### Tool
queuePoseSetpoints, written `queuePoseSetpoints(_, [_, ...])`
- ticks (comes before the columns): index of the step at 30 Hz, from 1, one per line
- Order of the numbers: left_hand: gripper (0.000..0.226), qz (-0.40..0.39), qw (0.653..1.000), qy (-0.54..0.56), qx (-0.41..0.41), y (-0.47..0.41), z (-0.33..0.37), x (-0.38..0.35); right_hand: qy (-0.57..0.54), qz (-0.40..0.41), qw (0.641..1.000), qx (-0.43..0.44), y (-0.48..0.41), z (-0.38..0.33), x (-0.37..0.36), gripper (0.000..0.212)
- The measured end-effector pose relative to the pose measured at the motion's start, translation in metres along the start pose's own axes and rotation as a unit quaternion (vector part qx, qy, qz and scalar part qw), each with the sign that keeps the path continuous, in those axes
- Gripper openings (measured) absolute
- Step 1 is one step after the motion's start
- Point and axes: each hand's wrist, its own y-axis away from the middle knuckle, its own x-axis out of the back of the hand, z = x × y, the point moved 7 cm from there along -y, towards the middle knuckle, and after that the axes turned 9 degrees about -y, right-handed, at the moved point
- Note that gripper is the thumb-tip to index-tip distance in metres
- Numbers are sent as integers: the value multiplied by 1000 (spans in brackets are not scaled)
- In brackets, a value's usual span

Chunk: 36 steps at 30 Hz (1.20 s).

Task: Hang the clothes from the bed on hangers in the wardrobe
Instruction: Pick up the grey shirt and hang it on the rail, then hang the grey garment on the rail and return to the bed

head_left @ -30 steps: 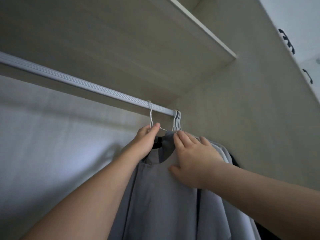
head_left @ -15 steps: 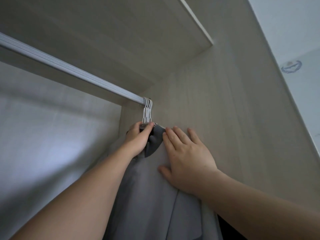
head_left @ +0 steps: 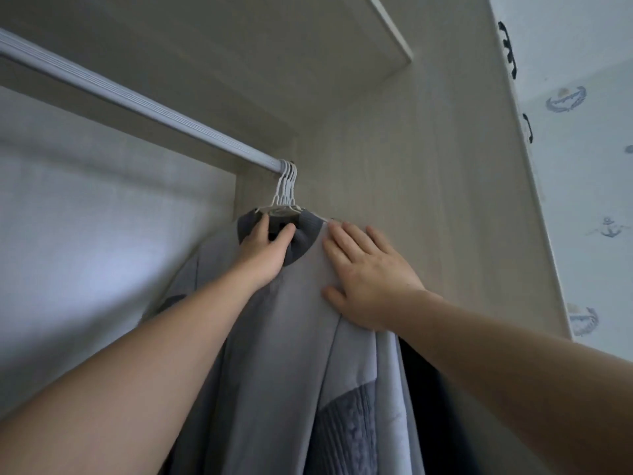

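Observation:
A grey garment (head_left: pixel 274 354) with a darker grey collar (head_left: pixel 303 241) hangs on a white hanger at the right end of the wardrobe rail (head_left: pixel 137 101). Several white hanger hooks (head_left: pixel 286 181) are bunched there against the wardrobe's right side wall. My left hand (head_left: pixel 265 250) grips the collar just under the hooks. Fingers spread, my right hand (head_left: pixel 363 272) lies flat on the garment's right shoulder and presses it toward the wall. Behind the grey garment hang a paler one and a dark one (head_left: pixel 431 406), mostly hidden.
A shelf (head_left: pixel 387 32) runs above the rail. The wardrobe's right side panel (head_left: pixel 445 200) stands right behind the clothes. The rail's left stretch holds no hangers. Wallpaper with anchor prints (head_left: pixel 606 228) and black handles (head_left: pixel 508 49) shows at far right.
The grey garment's hanger slid right along the rail, from apart from the bunch to tight against the other hooks at the wall. Both hands followed it, and the view shifted.

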Motion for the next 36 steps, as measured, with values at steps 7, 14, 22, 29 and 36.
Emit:
queuePoseSetpoints(7, [66,18,975,-129,-178,123,67,-9,-37,-36,998,33,105,24,28,70])
queuePoseSetpoints(14, [72,-19,926,-166,-340,265,168,-73,17,-40,999,3,265,82,79,63])
queuePoseSetpoints(22, [66,-136,871,-115,-458,453,277,-221,16,-157,976,-152,498,202,121,71])
queuePoseSetpoints(29, [68,-340,841,9,-422,644,334,-355,-3,-257,902,-346,733,254,146,73])
queuePoseSetpoints(36, [68,-505,780,126,-346,804,370,-451,-28,-269,792,-548,917,262,141,72])
